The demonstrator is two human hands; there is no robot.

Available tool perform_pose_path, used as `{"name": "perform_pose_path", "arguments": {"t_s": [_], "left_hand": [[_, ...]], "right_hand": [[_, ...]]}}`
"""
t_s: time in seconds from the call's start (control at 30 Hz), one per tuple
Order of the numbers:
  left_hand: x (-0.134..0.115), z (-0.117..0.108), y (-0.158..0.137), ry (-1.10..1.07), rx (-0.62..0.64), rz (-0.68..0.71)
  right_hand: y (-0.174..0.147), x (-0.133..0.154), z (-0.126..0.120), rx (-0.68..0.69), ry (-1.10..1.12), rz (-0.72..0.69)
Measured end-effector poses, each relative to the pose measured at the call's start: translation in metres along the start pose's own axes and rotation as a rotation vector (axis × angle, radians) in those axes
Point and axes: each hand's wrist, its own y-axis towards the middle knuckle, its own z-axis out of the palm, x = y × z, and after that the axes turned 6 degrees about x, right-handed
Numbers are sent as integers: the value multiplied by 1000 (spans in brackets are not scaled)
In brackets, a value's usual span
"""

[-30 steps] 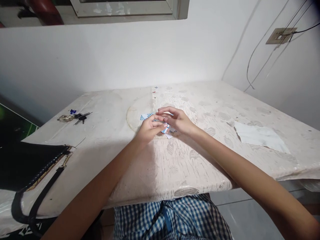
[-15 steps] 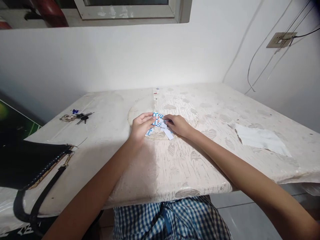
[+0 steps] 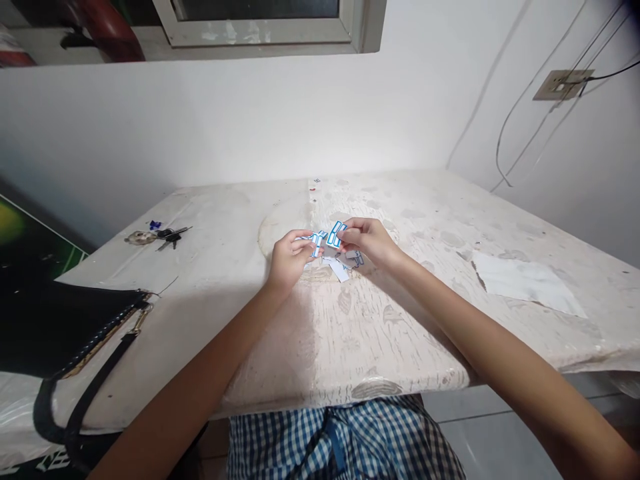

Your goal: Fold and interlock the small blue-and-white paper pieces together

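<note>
Between thumb and fingers, my left hand (image 3: 289, 259) pinches a small white paper card (image 3: 317, 244) printed with blue outlined shapes. My right hand (image 3: 369, 239) grips another such paper card (image 3: 336, 235), raised and tilted close beside the first. Beneath both hands lies a loose pile of paper pieces (image 3: 339, 269), some showing plain white and some blue outlines. Part of the pile is hidden by my fingers. What the blue marks spell is too small to make out.
Keys (image 3: 169, 235) with a keychain lie at the left of the covered table (image 3: 400, 333). A black bag (image 3: 75, 327) with a strap rests at the left edge. A white cloth (image 3: 527, 283) lies at the right, and tiny scraps sit toward the wall.
My right hand has lifted a card from the pile and brought it up beside my left hand's card. The view has tipped slightly upward.
</note>
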Motion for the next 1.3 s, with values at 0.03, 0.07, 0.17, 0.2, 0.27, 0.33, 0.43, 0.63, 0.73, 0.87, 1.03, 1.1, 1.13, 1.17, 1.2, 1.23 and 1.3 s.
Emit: {"name": "perform_pose_path", "arguments": {"t_s": [0.03, 0.07, 0.17, 0.2, 0.27, 0.33, 0.43, 0.63, 0.73, 0.87, 1.03, 1.1, 1.13, 1.17, 1.2, 1.23, 1.3], "left_hand": [[1, 1, 0, 15, 11, 15], [2, 2, -1, 28, 22, 30], [6, 6, -3, 62, 69, 77], [7, 7, -4, 71, 81, 93], [8, 9, -6, 74, 91, 129], [8, 11, -7, 72, 73, 168], [4, 10, -8, 73, -10, 194], [-6, 5, -6, -140, -159, -11], [-6, 7, -7, -323, -127, -170], [-4, 13, -12, -290, -137, -150], [1, 18, -15, -189, -188, -43], [5, 17, -13, -123, -216, 15], [7, 17, -12, -86, -222, 46], [9, 16, -12, -51, -221, 78], [10, 16, -11, -20, -212, 113], [11, 16, -11, 5, -198, 150], [12, 16, -11, 44, -170, 221]], "right_hand": [[-3, 4, 2, 15, 53, 22], [-5, 7, 4, 22, 88, 41], [-9, 8, 9, 14, 112, 109], [-9, 7, 10, 2, 102, 133], [-8, 3, 12, -25, 71, 171], [-6, 1, 14, -47, 52, 196], [-5, -1, 14, -62, 42, 200], [-5, 1, 15, -100, 22, 199], [-5, 1, 16, -94, 67, 199], [-6, 0, 19, -24, 181, 172], [-9, 1, 24, 15, 256, 184], [-11, 2, 26, 24, 279, 181], [-11, 2, 27, 28, 291, 176], [-12, 2, 28, 31, 301, 168], [-12, 2, 29, 34, 309, 162], [-13, 2, 29, 36, 311, 159], [-13, 3, 29, 36, 293, 156]]}}
